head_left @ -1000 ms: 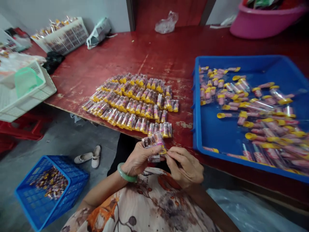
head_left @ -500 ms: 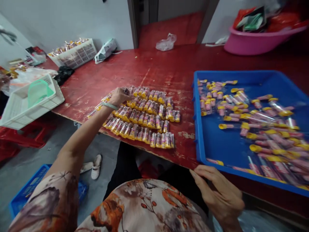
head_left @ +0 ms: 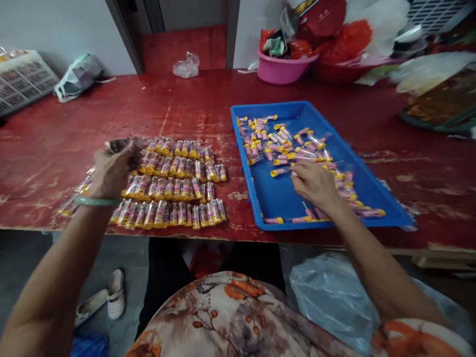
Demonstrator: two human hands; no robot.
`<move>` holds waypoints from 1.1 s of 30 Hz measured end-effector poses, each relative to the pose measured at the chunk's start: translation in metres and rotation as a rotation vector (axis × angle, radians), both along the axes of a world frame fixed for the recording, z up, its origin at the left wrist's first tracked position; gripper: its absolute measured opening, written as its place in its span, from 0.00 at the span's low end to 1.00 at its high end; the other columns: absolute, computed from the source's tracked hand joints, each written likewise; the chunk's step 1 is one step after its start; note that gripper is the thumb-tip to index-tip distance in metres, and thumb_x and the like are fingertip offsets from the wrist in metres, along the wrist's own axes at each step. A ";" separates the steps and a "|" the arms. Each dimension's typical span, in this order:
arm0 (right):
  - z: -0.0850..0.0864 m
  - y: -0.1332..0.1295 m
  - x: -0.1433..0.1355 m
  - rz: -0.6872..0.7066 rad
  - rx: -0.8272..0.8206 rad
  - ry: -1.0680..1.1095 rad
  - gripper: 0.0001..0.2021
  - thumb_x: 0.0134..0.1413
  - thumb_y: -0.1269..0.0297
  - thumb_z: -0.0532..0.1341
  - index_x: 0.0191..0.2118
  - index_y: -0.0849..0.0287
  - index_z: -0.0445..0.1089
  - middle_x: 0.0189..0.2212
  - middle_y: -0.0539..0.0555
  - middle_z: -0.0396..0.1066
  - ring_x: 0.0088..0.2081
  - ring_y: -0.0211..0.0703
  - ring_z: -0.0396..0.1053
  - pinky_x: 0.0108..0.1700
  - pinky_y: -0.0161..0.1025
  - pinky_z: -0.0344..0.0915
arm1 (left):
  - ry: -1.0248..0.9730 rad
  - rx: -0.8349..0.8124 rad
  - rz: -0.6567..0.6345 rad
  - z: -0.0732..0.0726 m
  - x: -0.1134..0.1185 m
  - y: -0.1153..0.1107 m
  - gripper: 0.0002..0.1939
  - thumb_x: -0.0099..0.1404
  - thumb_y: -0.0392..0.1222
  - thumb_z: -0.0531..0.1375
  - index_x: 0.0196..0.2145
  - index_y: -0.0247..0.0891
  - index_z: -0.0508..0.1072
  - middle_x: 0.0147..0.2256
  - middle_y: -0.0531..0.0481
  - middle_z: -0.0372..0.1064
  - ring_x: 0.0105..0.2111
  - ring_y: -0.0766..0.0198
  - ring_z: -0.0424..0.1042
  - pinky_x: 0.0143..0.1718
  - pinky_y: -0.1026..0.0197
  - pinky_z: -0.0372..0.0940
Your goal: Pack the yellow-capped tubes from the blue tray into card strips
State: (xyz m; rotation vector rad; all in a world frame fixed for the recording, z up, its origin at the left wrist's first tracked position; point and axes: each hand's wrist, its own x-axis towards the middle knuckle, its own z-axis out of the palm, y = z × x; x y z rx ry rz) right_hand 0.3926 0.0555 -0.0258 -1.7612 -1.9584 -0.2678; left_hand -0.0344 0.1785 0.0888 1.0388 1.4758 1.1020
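Observation:
Rows of small clear tubes (head_left: pixel 159 213) with yellow caps and pink-purple contents lie side by side on the red table. My left hand (head_left: pixel 109 168), wearing a pale green bangle, is over the left part of these rows. Its fingers are curled around something dark and blurred that I cannot make out. To the right, a blue tray (head_left: pixel 267 210) holds many loose yellow-capped tubes with pink contents. My right hand (head_left: pixel 314 183) reaches into the tray, its fingers closed at the end of one yellow-capped tube (head_left: pixel 280 172).
A white basket (head_left: pixel 26 82) and a grey-white bag (head_left: pixel 79 77) stand at the back left. A crumpled clear bag (head_left: pixel 186 65) lies near the doorway. A pink basin (head_left: pixel 282 69) full of bags is at the back right. Below the table is a large plastic sack (head_left: pixel 334 292).
The view has turned to the right. My right hand has moved from the table's front edge into the blue tray and closed at a tube. My left hand stays over the rows' left part.

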 end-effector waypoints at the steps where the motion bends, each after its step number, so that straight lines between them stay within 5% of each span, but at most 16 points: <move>1: -0.005 0.017 0.007 0.004 -0.141 -0.031 0.10 0.50 0.78 0.56 0.34 0.62 0.73 0.37 0.59 0.75 0.36 0.44 0.71 0.31 0.37 0.57 | -0.137 0.017 -0.061 -0.005 0.008 -0.015 0.04 0.67 0.35 0.60 0.33 0.33 0.70 0.23 0.59 0.69 0.26 0.74 0.66 0.33 0.71 0.63; 5: -0.017 0.059 0.009 0.080 -0.364 -0.009 0.09 0.43 0.80 0.57 0.28 0.61 0.72 0.29 0.56 0.72 0.28 0.39 0.64 0.27 0.37 0.44 | -0.549 -0.216 -0.067 -0.041 0.046 -0.075 0.06 0.58 0.30 0.65 0.33 0.34 0.72 0.28 0.51 0.74 0.24 0.66 0.73 0.28 0.64 0.72; 10: -0.001 0.029 -0.009 0.094 -0.151 0.284 0.07 0.46 0.72 0.60 0.34 0.60 0.74 0.35 0.59 0.74 0.31 0.43 0.67 0.31 0.40 0.55 | -0.670 -0.317 -0.093 -0.076 0.073 -0.121 0.10 0.55 0.30 0.68 0.37 0.31 0.76 0.31 0.46 0.77 0.29 0.58 0.78 0.37 0.54 0.76; 14: 0.022 -0.032 -0.061 0.154 -0.009 0.786 0.06 0.54 0.59 0.63 0.36 0.54 0.73 0.30 0.52 0.74 0.29 0.44 0.71 0.32 0.42 0.67 | -0.731 -0.296 -0.113 -0.083 0.084 -0.137 0.17 0.50 0.32 0.73 0.39 0.33 0.78 0.35 0.46 0.79 0.31 0.59 0.79 0.36 0.57 0.76; 16: 0.028 -0.055 -0.100 0.156 -0.127 1.068 0.09 0.53 0.56 0.65 0.29 0.55 0.72 0.23 0.50 0.72 0.23 0.41 0.69 0.26 0.38 0.65 | -0.745 -0.288 -0.141 -0.086 0.090 -0.143 0.18 0.48 0.33 0.74 0.38 0.32 0.78 0.37 0.45 0.80 0.32 0.59 0.79 0.36 0.58 0.75; 21: 0.022 -0.070 -0.172 0.106 -0.404 1.234 0.12 0.46 0.54 0.69 0.28 0.58 0.75 0.16 0.48 0.68 0.17 0.36 0.64 0.21 0.33 0.60 | -0.728 -0.283 -0.197 -0.097 0.097 -0.156 0.17 0.48 0.36 0.75 0.36 0.31 0.79 0.34 0.46 0.79 0.31 0.62 0.78 0.38 0.60 0.73; 26: 0.014 -0.062 -0.178 0.106 -0.430 1.235 0.11 0.46 0.58 0.67 0.22 0.59 0.74 0.15 0.48 0.67 0.18 0.35 0.62 0.21 0.33 0.58 | -0.702 -0.320 -0.175 -0.104 0.090 -0.161 0.18 0.48 0.38 0.75 0.37 0.31 0.80 0.34 0.46 0.79 0.31 0.62 0.77 0.37 0.59 0.74; 33: 0.017 -0.080 -0.154 0.261 -0.396 1.213 0.08 0.56 0.59 0.65 0.33 0.57 0.75 0.30 0.50 0.72 0.21 0.32 0.64 0.22 0.32 0.61 | -0.695 -0.327 -0.033 -0.103 0.083 -0.164 0.20 0.46 0.39 0.76 0.37 0.29 0.80 0.35 0.44 0.79 0.31 0.61 0.77 0.37 0.59 0.72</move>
